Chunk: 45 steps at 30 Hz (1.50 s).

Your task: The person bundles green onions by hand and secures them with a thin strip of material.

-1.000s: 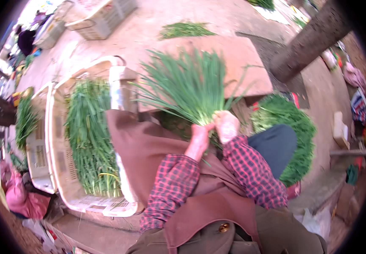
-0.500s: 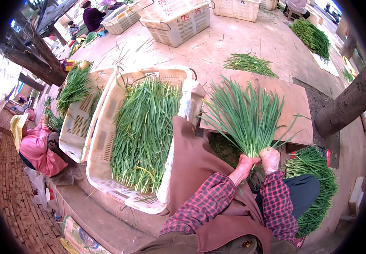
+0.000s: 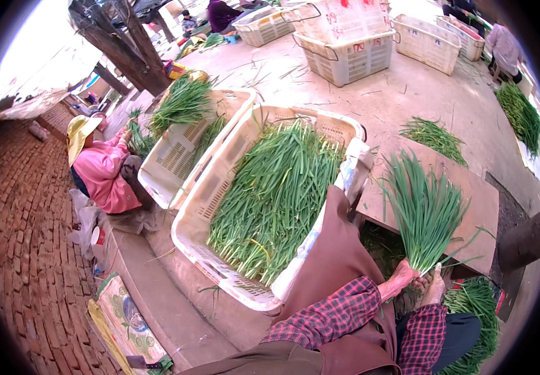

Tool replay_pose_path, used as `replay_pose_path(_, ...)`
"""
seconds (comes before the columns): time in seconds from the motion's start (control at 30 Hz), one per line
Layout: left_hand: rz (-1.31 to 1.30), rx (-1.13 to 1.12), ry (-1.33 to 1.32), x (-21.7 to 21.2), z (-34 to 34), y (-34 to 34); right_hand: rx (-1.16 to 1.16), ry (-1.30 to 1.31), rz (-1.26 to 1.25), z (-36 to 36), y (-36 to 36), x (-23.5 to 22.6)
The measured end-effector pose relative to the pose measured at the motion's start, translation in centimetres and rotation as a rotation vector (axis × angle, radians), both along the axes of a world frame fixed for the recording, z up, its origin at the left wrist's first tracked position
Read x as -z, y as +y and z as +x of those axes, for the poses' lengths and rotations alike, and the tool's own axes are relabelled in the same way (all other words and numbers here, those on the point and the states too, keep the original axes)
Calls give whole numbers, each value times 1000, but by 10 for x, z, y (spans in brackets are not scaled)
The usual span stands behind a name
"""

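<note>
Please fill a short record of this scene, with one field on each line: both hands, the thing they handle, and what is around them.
Left hand: closed around the lower stems of a green bunch
Right hand: beside the left, near the stem ends; grip unclear
Bunch position: leaves fanned over a flat board
Left of hands: large pale crate holding long greens
Right side: green pile
Other person: person in pink, beside a second crate

Open floor [image 3: 383,111] between crate [image 3: 204,206] and loose greens [image 3: 435,139]: passable. Held bunch [image 3: 425,209] blocks desk [image 3: 482,203] middle; post [image 3: 523,242] bars right.
</note>
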<state>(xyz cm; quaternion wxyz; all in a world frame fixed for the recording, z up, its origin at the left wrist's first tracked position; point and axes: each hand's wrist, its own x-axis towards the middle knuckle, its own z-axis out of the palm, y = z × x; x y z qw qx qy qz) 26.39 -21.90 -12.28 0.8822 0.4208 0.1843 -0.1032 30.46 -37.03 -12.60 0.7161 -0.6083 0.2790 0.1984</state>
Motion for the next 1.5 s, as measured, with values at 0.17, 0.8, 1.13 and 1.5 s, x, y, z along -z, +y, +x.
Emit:
replay_pose_path(0.17,289,183,132,-30,-7,9,-192,-393,280,4,20,-4)
replay_pose_path(0.8,221,146,-139,-68,-14,36,-150,-256,225,-6,33,-14)
replay_pose_path(1.13,314,188,-133,-39,-8,29,-264,-304,74,-21,44,-40)
replay_pose_path(1.5,948,352,-234,-18,-21,10,-90,-239,215,-12,40,-34)
